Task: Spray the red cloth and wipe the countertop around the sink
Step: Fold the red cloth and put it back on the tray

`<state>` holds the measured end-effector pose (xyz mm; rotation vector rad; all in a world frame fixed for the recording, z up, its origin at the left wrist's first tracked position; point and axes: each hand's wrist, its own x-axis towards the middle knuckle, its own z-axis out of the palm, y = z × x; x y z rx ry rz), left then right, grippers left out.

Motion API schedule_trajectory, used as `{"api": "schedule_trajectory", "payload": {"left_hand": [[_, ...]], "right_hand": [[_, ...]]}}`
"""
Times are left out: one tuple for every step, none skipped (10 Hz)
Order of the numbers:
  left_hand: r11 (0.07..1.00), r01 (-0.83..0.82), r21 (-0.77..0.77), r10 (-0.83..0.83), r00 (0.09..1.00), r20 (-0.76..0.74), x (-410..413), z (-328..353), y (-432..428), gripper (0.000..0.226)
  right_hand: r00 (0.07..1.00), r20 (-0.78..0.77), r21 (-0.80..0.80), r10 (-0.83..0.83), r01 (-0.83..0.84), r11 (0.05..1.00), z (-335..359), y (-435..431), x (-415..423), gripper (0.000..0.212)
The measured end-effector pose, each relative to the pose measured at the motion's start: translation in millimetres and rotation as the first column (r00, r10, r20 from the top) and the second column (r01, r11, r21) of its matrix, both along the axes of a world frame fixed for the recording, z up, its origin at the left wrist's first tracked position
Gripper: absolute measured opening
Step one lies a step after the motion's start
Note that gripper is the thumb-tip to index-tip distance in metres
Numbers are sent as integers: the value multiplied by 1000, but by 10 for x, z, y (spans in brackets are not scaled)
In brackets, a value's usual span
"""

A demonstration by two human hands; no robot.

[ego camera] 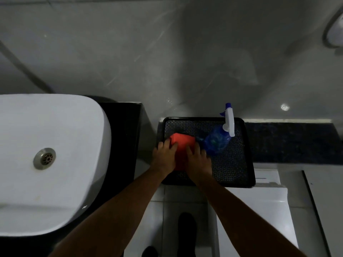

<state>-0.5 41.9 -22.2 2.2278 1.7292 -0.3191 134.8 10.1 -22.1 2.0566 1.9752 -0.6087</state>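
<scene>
A folded red cloth lies on a black patterned tray. My left hand rests on the cloth's left side, fingers curled over its edge. My right hand presses flat on its right side. A blue spray bottle with a white and blue trigger head lies on the tray just right of the cloth, touching my right hand's fingers. The white sink with a metal drain sits to the left on a black countertop.
A grey tiled wall rises behind. A dark speckled ledge runs right of the tray. White surfaces lie below the tray. Dark shoes stand on the white tiled floor between my forearms.
</scene>
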Motion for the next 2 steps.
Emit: {"api": "schedule_trajectory", "payload": {"left_hand": [[999,34,-41,-35,998,-42,-41,196,52,72],[998,65,15,-65,997,-38,-44,598,194,72]], "right_hand": [[995,68,-33,73,-71,997,219,19,-58,72],[997,-9,95,83,-82,992,636,140,-165,65]]}}
